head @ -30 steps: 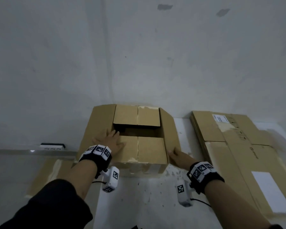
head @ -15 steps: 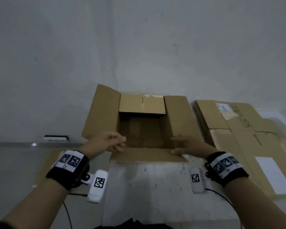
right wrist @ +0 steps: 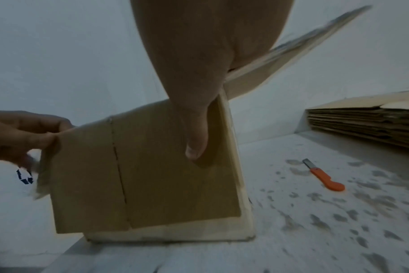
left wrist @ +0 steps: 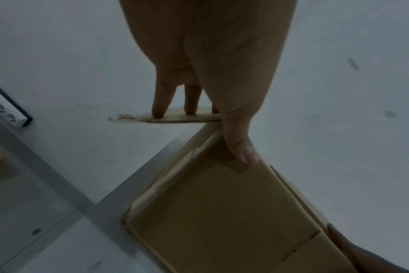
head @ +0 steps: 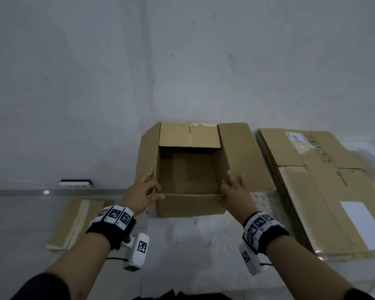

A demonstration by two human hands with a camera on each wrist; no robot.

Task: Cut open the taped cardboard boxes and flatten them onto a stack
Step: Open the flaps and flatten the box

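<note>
The open cardboard box [head: 188, 169] stands on the desk [head: 195, 245] against the wall, its top flaps folded out, with the stack of flattened boxes [head: 325, 187] lying just beside it on the right. The left hand [head: 142, 194] grips the near left corner: in the left wrist view, fingers [left wrist: 159, 103] lie over the edge of the left flap and the thumb presses the near outer wall, so the hand is clamped on the cardboard. The right hand [head: 234, 190] holds the near right corner, thumb [right wrist: 196, 140] pressed flat on the near wall and the remaining fingers hidden behind the right flap; it appears to grip that corner. Both forearms reach forward, roughly parallel, wrists level with the box rim. Judgement: the box is cut open at the top and ready for collapsing. To do this well, the bottom seam should be confirmed cut or released first, then opposite corners pushed diagonally so the walls fold along existing creases, not buckle. An orange-handled knife [right wrist: 323, 175] lies on the desk between box and stack, clear of both hands.
</note>
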